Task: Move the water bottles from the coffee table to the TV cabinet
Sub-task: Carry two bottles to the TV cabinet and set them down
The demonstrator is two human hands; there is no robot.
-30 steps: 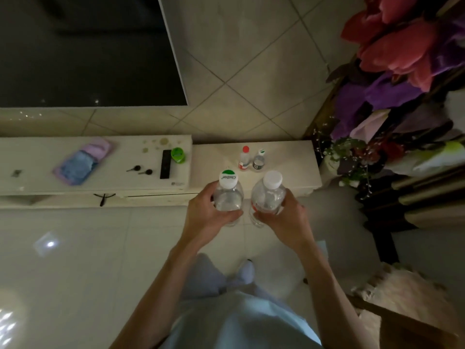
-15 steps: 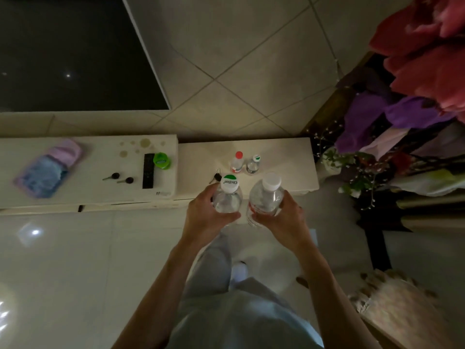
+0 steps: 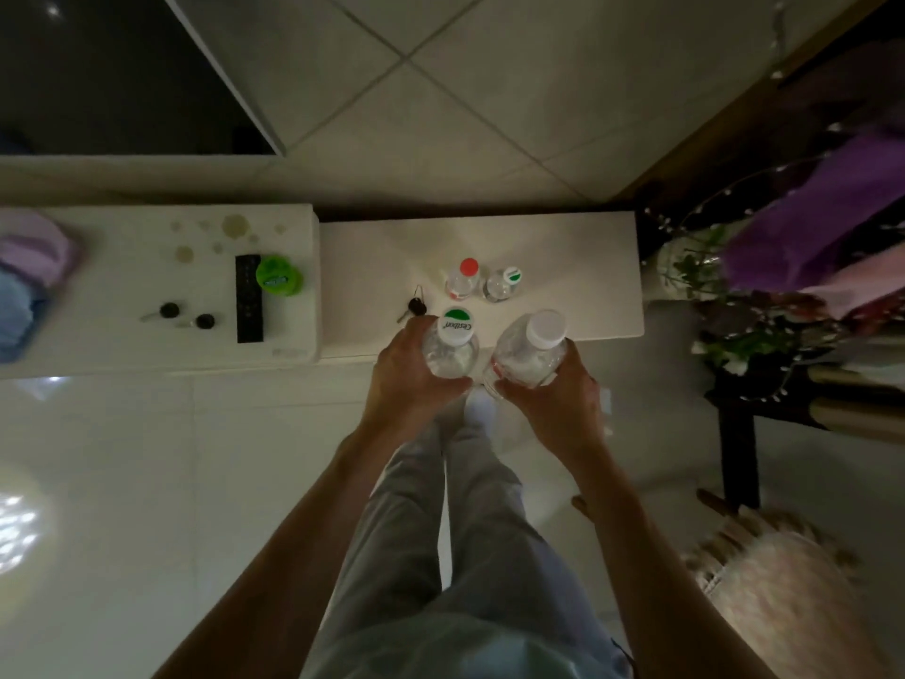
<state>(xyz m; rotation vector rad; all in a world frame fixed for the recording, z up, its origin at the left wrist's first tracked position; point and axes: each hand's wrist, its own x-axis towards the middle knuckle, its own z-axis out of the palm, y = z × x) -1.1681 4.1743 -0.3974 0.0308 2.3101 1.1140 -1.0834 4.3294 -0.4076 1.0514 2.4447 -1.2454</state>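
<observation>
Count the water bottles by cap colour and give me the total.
Green-and-white cap: 2, the left-hand bottle and the small cabinet bottle
Plain white cap: 1, the right-hand bottle
Red cap: 1, the red-capped bottle
Total: 4

A black rectangular remote control (image 3: 249, 298) lies flat, its upper right edge touching a bright green round plastic item (image 3: 278, 276). Just left of the remote are two small black-headed keys (image 3: 169, 310). At the far left a lilac cloth (image 3: 29, 247) adjoins a blue cloth (image 3: 14, 311), both blurred. A dark television screen (image 3: 112, 76) fills the upper left. Purple fabric flowers (image 3: 822, 218) stand at the right, and a pale fringed rug (image 3: 783, 595) lies lower right.
</observation>
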